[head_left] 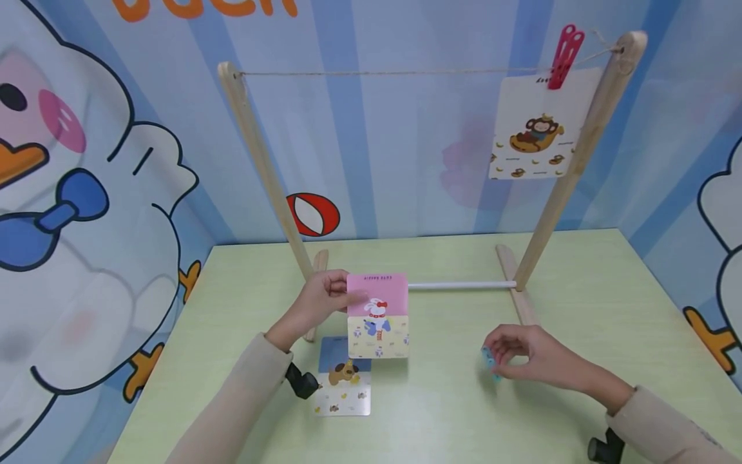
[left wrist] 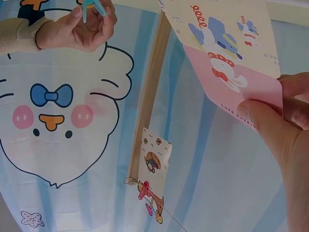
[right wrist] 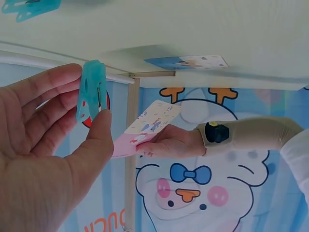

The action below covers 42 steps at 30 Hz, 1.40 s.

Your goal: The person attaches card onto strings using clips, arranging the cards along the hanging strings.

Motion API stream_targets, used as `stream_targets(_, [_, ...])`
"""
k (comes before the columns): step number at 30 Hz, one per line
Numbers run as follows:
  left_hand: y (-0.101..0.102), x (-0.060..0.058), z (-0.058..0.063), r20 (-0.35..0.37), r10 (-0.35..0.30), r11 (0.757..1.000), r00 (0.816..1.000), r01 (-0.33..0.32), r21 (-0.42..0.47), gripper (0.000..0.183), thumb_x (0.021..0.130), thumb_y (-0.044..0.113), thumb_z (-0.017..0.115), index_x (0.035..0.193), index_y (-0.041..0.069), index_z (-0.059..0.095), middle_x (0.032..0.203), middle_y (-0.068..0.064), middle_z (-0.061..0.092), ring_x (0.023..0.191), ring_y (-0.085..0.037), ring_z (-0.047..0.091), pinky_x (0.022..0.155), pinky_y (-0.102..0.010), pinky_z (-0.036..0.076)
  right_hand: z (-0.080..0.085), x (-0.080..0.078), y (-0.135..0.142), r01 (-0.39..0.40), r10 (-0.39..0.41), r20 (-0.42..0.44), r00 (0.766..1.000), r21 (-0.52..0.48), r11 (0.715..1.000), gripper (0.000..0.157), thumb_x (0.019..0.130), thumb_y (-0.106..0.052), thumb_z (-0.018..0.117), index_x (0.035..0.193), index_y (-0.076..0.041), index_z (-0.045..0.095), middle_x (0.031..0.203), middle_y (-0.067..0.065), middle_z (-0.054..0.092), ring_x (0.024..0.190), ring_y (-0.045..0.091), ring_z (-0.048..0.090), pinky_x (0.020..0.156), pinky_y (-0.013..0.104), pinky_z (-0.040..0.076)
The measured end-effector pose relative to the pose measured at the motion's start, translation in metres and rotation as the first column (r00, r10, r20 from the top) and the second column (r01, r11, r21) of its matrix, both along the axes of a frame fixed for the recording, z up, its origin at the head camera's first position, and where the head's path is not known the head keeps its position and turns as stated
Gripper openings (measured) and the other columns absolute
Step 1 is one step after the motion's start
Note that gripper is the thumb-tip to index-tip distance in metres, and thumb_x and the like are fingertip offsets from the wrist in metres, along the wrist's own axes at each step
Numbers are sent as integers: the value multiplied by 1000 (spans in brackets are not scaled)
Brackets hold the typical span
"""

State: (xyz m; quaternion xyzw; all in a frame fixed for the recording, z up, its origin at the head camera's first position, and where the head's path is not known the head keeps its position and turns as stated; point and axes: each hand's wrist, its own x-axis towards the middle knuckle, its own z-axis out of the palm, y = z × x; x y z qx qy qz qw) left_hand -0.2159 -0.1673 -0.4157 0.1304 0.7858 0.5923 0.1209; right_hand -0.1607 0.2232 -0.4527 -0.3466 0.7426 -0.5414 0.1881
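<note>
My left hand point(head_left: 319, 304) pinches a pink and yellow card point(head_left: 379, 338) with a white rabbit on it, held up above the table. Its thumb lies across the card's pink part in the left wrist view. A turquoise clothespin point(right wrist: 91, 89) is pinched between thumb and fingers of my right hand point(head_left: 536, 354), to the right of the card. Below and partly behind the rabbit card, a blue and white dog card point(head_left: 342, 401) lies on the table. A monkey card point(head_left: 530, 154) hangs from the string point(head_left: 377, 73) by a red clothespin point(head_left: 563, 61).
Two slanting wooden posts, left point(head_left: 261, 154) and right point(head_left: 570, 180), carry the string, with a white rod point(head_left: 464, 285) joining them low down. Another turquoise clothespin point(right wrist: 31, 7) lies on the table point(head_left: 440, 419). A cartoon-printed backdrop point(head_left: 394, 161) stands behind.
</note>
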Motion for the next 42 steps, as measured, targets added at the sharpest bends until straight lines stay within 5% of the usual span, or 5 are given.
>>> stream_targets(7, [8,0,21,-18,-6,1000,1000,6,3,27,83,8,68,108,0,63,92,-11,69,80,-23,67,72,-34,54,8,-3,2,25,-24,-17,1000,17,1000,26,85,-9,65,107,2,56,93,12,61,80,22,61,71,32,52])
stream_targets(19, [15,-16,24,-78,13,1000,997,-12,18,33,79,21,72,107,6,65,92,-8,69,80,-23,67,69,-35,54,20,-10,5,47,-45,-53,998,24,999,27,84,-9,66,107,2,56,93,11,61,82,21,61,72,32,52])
stream_targets(29, [17,-16,40,-76,60,998,995,-61,-4,33,79,25,73,108,9,65,92,-7,69,80,-22,67,71,-32,54,31,-14,6,64,-64,-66,996,4,998,26,85,-5,65,108,1,56,94,12,61,85,22,61,73,31,52])
stream_targets(42, [29,-30,61,-163,39,998,986,-29,64,32,78,22,73,104,5,65,91,-9,69,78,-23,66,70,-33,54,41,-22,4,59,-63,-113,992,-42,997,27,83,1,65,108,-2,56,95,12,60,85,23,60,74,30,52])
